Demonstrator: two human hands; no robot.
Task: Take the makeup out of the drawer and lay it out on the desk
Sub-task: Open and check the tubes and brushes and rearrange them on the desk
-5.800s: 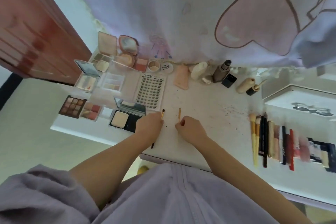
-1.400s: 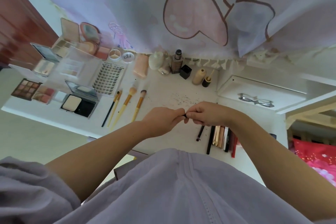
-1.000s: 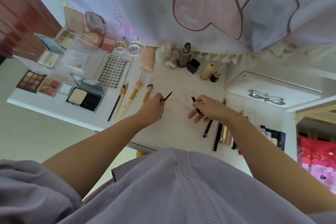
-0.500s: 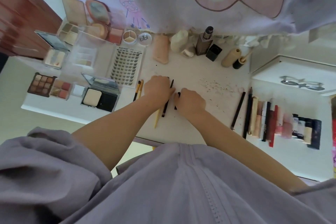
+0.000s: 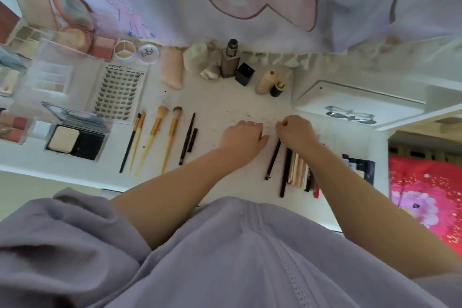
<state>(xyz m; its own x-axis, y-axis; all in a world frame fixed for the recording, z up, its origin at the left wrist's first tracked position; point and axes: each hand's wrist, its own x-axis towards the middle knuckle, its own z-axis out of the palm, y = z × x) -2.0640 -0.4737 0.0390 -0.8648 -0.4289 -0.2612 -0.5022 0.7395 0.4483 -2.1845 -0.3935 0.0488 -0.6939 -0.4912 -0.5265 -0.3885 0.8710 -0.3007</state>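
Right forearm point(image 5: 350, 182) hides part of pencil row point(image 5: 297, 170); left-edge palettes point(image 5: 10, 127) cropped

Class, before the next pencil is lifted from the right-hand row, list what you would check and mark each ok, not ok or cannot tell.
1. Right hand has a grip on the dark pencil: cannot tell, fingers curl over its top end.
2. Left hand free: ok, flat on the desk.
3. Bare space beside the laid-out thin pencil: ok.
4. Brushes lie parallel, apart: ok.
5. Pencil cap fitted: cannot tell.
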